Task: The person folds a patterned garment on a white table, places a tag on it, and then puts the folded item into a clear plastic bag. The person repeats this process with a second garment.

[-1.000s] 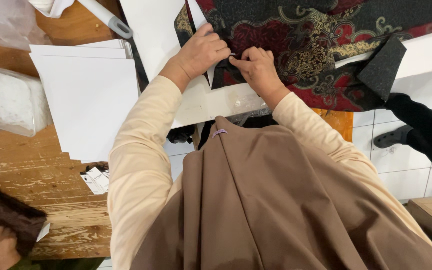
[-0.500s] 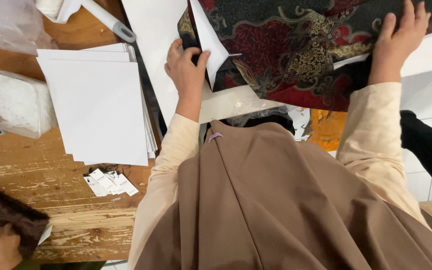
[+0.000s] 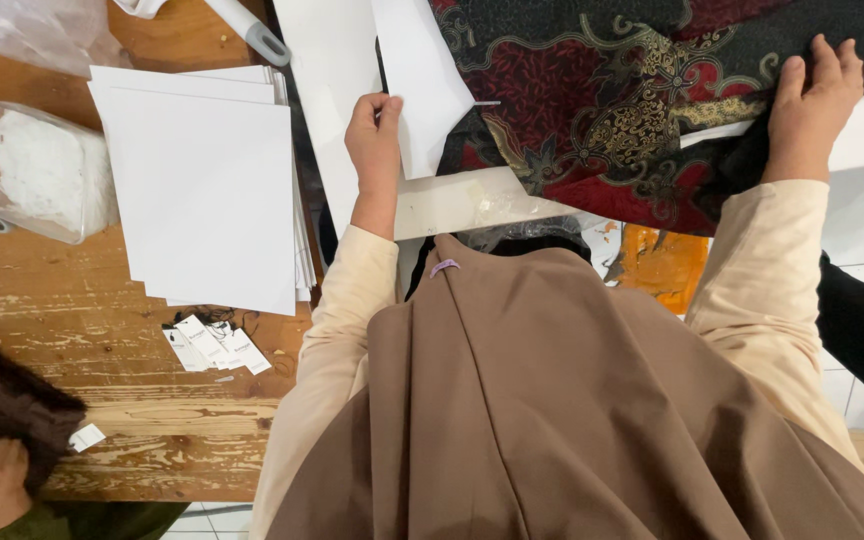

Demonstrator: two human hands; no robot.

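Worn wooden bench (image 3: 102, 330), white tiled floor at right. Stack of white sheets (image 3: 207, 190) lying flat at left. Left hand (image 3: 374, 140) closed in a pinch grip on a white paper piece (image 3: 420, 80), long axis running away, tip pointing up-frame. Right hand (image 3: 810, 105) open, fingers spread flat, pressing dark patterned cloth (image 3: 632, 100).
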